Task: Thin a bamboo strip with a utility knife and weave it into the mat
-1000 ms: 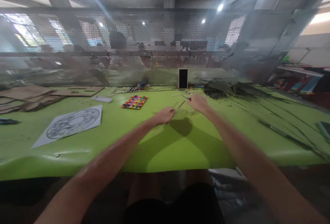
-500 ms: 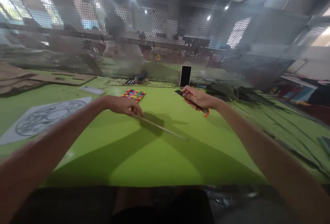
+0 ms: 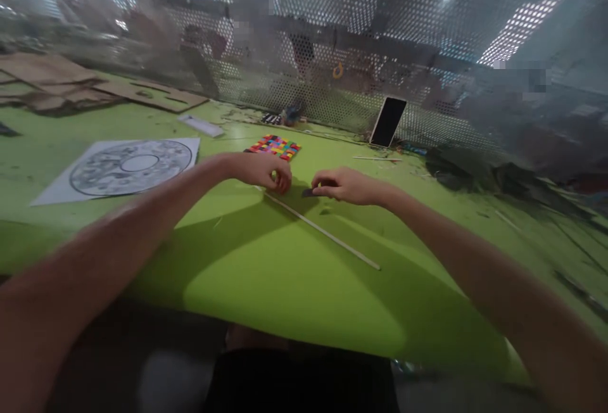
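A single camera rides on the person's head, looking forward and down across the table toward the mesh screen, slightly tilted; the left hand and right hand sit close, mid-frame.

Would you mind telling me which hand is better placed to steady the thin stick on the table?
Left, probably: the left hand holds the stick at its far end; the right hand grips a dark tool.

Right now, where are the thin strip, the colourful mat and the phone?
thin strip (image 3: 323, 231): head view, mid-length.
colourful mat (image 3: 275, 146): head view, centre.
phone (image 3: 388, 121): head view, dark screen.
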`<state>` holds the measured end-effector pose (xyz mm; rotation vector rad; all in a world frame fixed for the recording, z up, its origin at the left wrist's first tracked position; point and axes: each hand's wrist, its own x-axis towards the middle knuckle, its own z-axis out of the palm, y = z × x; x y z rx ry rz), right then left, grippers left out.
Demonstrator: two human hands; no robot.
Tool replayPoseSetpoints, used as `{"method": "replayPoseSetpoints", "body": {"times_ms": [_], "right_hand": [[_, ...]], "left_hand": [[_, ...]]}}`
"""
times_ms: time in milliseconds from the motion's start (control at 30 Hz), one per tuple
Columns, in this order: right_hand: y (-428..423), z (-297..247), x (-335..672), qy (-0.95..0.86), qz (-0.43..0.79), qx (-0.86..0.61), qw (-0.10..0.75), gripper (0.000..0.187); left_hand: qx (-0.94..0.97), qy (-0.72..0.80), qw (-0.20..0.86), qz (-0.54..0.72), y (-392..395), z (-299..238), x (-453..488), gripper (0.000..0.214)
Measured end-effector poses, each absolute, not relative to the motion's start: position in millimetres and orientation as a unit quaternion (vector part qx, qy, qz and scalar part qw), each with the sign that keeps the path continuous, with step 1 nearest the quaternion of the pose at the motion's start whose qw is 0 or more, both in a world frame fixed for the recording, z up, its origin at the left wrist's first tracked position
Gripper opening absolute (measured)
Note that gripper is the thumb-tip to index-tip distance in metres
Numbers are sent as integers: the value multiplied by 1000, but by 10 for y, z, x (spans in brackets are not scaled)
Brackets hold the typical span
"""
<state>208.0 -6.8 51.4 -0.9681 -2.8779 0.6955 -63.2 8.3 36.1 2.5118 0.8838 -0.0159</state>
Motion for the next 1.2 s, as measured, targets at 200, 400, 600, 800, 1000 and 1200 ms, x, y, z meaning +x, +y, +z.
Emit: {"method": "replayPoseSetpoints", "body": {"times_ms": [200,400,600,800,1000,1200], "right_hand": [[-22,466,2098,-911,229,-338,56,32],[-38,344,1903,-930,218,-285,75,31],[-67,374,1931,-943,180,-238,145,28],[7,425,2148,-936,158,-266,165,31],[7,234,2197,-929,161,-301,140,32],[8,82,2021,-946,139,-259,137,30]], "left_hand": [[902,314,295,-18,58,403,-719,21],[906,306,291,-23,3,379,-666,16],[926,310,215,30,-34,341,-581,12],[945,291,57,134,-4,182,-445,13],[951,268,55,148,34,182,-488,17],[935,285,179,116,69,237,-577,20]]}}
